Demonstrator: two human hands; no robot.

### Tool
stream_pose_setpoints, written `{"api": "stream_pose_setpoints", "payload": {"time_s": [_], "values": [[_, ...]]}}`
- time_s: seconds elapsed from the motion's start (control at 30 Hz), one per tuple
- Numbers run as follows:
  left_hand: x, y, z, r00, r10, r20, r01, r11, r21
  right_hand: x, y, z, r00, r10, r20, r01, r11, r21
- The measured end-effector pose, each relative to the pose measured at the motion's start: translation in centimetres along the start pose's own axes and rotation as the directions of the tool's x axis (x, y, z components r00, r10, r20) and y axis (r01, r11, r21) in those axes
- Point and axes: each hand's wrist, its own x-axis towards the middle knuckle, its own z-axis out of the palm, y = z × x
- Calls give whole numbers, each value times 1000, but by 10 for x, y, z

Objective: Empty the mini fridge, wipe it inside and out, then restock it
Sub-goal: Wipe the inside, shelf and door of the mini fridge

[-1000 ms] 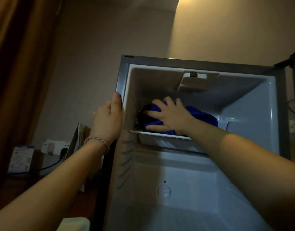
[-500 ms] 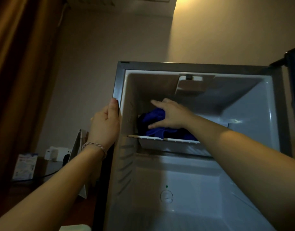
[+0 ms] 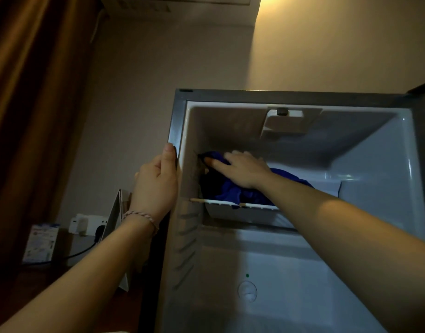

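Right hand [image 3: 242, 168] has slid the blue cloth [image 3: 230, 188] up and left since a second ago, fingers now flat, pressing it into the upper-left back corner of the mini fridge [image 3: 375, 164]. Cloth sits bunched on the white shelf [image 3: 230, 203], trailing right under the forearm; long axis roughly left-right, leading end pointing at the left wall. Left hand [image 3: 156, 186] is unchanged, gripping the cabinet's left front edge as a brace. Interior looks emptied, so we're likely mid inside-wipe; lower compartment, outside and restock probably remain.
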Motion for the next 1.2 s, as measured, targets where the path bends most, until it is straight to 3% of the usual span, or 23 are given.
{"api": "stream_pose_setpoints", "payload": {"time_s": [0.17, 0.3, 0.5, 0.7, 0.8, 0.97, 1.2], "values": [[-1, 0, 0, 1000, 2, -20, -2, 1000, -7, 5, 6, 7, 994, -81, -78, 84, 996, 41], [-1, 1, 1, 1000, -12, -15, 12, 1000, -18, 6, 14, 12, 949, -267, -168, 276, 960, 34], [1, -1, 0, 1000, 3, -10, -3, 1000, -10, 1, 15, 4, 964, -262, 46, 266, 954, -138], [2, -3, 0, 1000, -2, 10, 2, 999, -32, -6, 26, -8, 947, -248, 203, 283, 944, -168], [2, -5, 0, 1000, -13, 23, 14, 999, -34, -7, 27, -9, 954, -247, 172, 284, 927, -246], [0, -6, 0, 1000, 21, -16, -21, 1000, -6, -8, 26, -4, 924, -377, 67, 374, 853, -364], [1, -7, 1, 1000, 27, -10, -27, 1000, -14, 2, 17, -1, 905, -422, 63, 413, 830, -373]]}}
